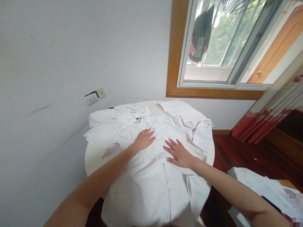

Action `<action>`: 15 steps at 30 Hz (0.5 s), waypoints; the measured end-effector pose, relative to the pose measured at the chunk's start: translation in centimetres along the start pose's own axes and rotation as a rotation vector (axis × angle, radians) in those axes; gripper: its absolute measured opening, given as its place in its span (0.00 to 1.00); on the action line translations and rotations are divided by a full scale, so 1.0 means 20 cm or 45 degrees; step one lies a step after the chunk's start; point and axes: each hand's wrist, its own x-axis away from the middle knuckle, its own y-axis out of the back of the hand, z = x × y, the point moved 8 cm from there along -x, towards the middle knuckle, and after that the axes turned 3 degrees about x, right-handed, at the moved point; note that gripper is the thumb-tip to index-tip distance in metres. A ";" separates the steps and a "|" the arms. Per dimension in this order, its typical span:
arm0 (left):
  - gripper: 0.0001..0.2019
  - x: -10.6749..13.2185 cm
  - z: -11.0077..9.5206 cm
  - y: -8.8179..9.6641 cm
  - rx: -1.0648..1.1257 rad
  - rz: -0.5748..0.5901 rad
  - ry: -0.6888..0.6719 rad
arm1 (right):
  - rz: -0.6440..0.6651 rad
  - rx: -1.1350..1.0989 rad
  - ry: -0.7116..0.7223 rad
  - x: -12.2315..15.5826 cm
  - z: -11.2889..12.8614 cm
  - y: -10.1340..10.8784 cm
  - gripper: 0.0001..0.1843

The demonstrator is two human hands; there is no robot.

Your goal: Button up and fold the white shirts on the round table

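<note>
A white button-up shirt [151, 183] lies spread front-up over a small round white table [94, 156], its hem hanging over the near edge. My left hand [144, 139] rests flat on the shirt's chest, fingers stretched out, just left of the button placket. My right hand [179, 153] lies flat on the right side of the chest, fingers spread. Both palms press on the cloth and hold nothing. The collar [155, 119] points away from me. More white cloth [118, 118] is bunched at the table's far left.
A white wall stands close on the left with a wall socket [94, 96]. A wood-framed window [213, 47] is behind the table. A red and cream curtain [267, 116] hangs at the right over a dark wooden floor. White cloth [260, 186] lies at lower right.
</note>
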 end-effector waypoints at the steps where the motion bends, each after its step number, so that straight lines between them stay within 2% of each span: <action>1: 0.24 0.06 0.00 -0.02 -0.003 0.003 -0.007 | 0.011 0.014 0.012 0.02 0.01 -0.03 0.33; 5: 0.29 0.20 -0.05 -0.05 0.033 0.058 -0.052 | 0.044 0.007 0.067 0.08 0.05 -0.04 0.35; 8: 0.30 0.23 -0.08 -0.04 0.072 0.104 -0.064 | 0.043 -0.015 0.035 0.03 0.01 0.01 0.31; 12: 0.30 0.22 -0.10 -0.03 0.096 0.134 -0.060 | -0.085 0.041 0.005 -0.27 -0.08 0.06 0.23; 15: 0.31 0.24 -0.11 -0.03 0.099 0.149 -0.056 | -0.090 0.040 0.035 -0.54 -0.13 0.00 0.24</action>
